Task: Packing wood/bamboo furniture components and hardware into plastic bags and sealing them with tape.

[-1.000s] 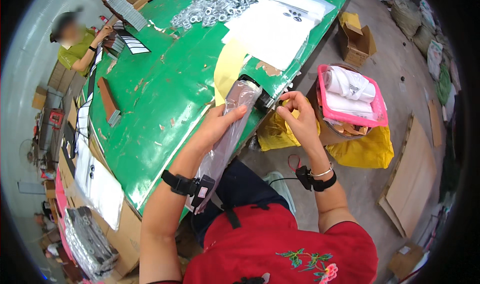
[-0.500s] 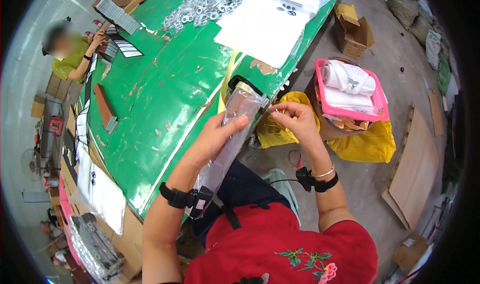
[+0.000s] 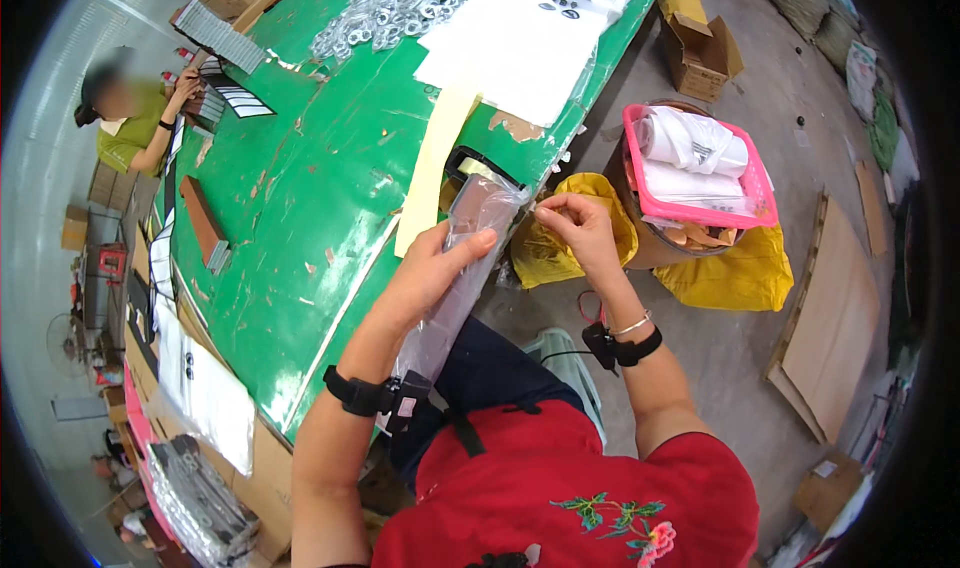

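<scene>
My left hand [image 3: 440, 268] is closed round a long clear plastic sleeve [image 3: 440, 320] with a brown flat piece inside, thumb on top. The sleeve slants from my lap up over the table's edge, and its loose end crumples beyond my fingers. To the right of that end, my right hand [image 3: 580, 230] is in a pinch, thumb against forefinger. Whatever lies between those fingertips is too small to make out. Past the sleeve's far end a black rounded holder [image 3: 462, 156] sits on the table edge, and a pale yellow strip [image 3: 437, 163] lies beside it.
White sheets or bags [image 3: 510, 53] and a heap of metal rings [image 3: 390, 13] lie on the green table [image 3: 320, 188]. A pink basket [image 3: 757, 173] tops a bin at right, beside yellow bags [image 3: 735, 278]. Across the table, a person [image 3: 135, 133] handles stacked strips.
The pale yellow strip now lies broad side up and farther left, where it was narrow and twisted. My right hand has shifted slightly left and stays pinched; my left hand keeps its hold.
</scene>
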`<state>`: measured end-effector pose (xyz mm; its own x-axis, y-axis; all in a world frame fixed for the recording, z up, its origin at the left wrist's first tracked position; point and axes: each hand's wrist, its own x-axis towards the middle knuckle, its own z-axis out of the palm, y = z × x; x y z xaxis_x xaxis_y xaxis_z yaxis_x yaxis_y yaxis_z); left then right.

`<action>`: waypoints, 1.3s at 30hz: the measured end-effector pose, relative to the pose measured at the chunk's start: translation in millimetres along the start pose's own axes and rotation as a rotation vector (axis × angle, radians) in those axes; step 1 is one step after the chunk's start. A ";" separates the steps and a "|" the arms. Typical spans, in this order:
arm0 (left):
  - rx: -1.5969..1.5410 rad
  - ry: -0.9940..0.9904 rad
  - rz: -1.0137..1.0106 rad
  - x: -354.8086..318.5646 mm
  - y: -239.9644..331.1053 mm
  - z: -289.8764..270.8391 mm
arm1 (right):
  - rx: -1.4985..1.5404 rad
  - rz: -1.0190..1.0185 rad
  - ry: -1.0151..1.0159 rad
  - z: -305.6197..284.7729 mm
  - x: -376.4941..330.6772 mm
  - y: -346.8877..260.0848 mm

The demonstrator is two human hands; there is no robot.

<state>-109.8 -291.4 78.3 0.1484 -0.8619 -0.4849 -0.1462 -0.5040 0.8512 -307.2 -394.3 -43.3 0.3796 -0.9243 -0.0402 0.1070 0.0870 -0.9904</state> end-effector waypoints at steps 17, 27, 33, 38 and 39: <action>0.036 0.081 0.123 14.5 -15.4 15.6 | -0.989 -0.319 -0.033 -11.1 4.5 51.6; 0.616 0.383 0.249 -27.8 -20.4 14.0 | -0.229 -0.368 -0.171 55.5 -58.3 -97.1; 0.678 0.484 0.249 -52.6 -21.6 16.2 | -0.385 -0.311 -0.089 80.3 -63.5 -93.0; 0.710 0.527 0.289 -56.9 -34.7 12.1 | -0.344 -0.239 -0.115 87.4 -64.5 -79.1; 0.702 0.529 0.312 -56.4 -39.1 10.4 | -0.342 -0.220 -0.113 88.5 -66.0 -77.7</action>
<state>-122.7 -223.6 70.4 0.4038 -0.9137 0.0465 -0.7867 -0.3209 0.5274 -259.2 -307.2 48.1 0.4824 -0.8587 0.1732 -0.1073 -0.2541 -0.9612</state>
